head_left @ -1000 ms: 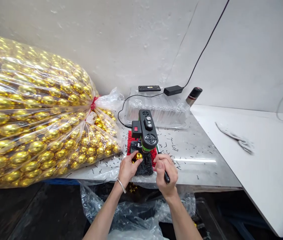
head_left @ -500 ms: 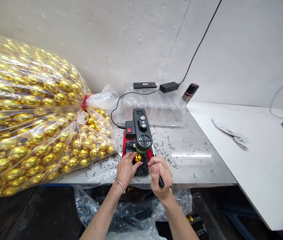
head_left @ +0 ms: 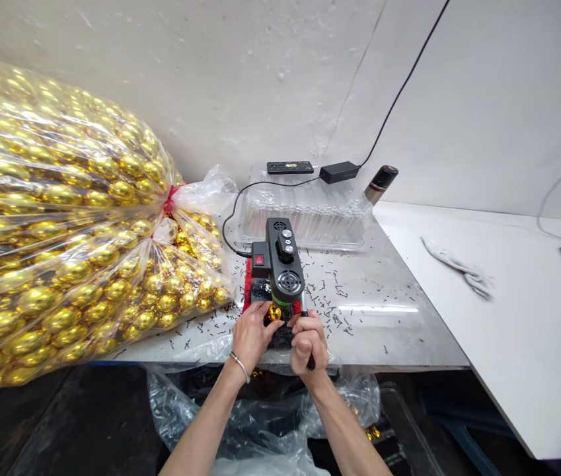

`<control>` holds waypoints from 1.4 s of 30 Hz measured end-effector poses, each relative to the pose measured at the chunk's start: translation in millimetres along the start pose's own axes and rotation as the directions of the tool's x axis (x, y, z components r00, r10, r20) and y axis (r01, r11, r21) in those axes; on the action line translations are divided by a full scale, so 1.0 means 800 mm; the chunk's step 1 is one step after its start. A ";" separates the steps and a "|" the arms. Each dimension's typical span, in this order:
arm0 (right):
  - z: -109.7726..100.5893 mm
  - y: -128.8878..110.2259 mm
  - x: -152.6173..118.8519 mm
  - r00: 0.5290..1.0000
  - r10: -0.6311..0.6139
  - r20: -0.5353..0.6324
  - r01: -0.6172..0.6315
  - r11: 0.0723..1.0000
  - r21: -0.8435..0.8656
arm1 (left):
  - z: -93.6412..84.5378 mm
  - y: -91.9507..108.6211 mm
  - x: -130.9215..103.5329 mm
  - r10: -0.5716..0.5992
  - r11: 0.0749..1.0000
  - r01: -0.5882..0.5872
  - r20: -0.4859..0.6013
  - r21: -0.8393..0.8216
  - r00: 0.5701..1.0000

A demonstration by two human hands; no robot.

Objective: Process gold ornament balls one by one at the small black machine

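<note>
Under the front end of a black machine (head_left: 285,261) sits a gold ball (head_left: 274,312). My left hand (head_left: 253,335), with a bracelet at the wrist, pinches this ball between thumb and forefinger. My right hand (head_left: 308,344) is wrapped round a slim tool with a black handle (head_left: 310,362), upright just right of the machine's front. The machine stands on a dark base (head_left: 281,337) over a red mat (head_left: 247,284). Small black scraps lie round it on the metal tabletop (head_left: 374,330).
A huge clear bag of gold balls (head_left: 62,251) fills the left. Behind the machine are a plastic tray (head_left: 304,221), a power adapter (head_left: 339,172), a remote (head_left: 290,167) and a bottle (head_left: 382,184). A glove (head_left: 458,266) lies on the white table (head_left: 518,344).
My right hand has moved a little left, closer to the machine's front and the ball, with the black handle in it. My left hand stays at the ball.
</note>
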State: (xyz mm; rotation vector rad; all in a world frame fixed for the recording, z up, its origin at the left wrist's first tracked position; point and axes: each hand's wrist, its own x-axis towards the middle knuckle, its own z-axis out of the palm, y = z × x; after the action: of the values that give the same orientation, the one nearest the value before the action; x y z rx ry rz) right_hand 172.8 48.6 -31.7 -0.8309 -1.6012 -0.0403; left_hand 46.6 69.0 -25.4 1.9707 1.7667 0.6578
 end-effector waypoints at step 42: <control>-0.027 -0.049 0.073 0.991 0.111 0.068 -0.114 0.993 0.037 | -0.040 -0.025 -0.095 -0.329 -0.292 0.466 0.545 -0.836 0.771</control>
State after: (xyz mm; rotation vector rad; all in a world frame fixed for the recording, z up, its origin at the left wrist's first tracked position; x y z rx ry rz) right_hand 172.3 37.4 41.6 -0.8978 -1.6086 0.1007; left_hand 5.1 -4.8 -16.8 0.1489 0.9424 1.0964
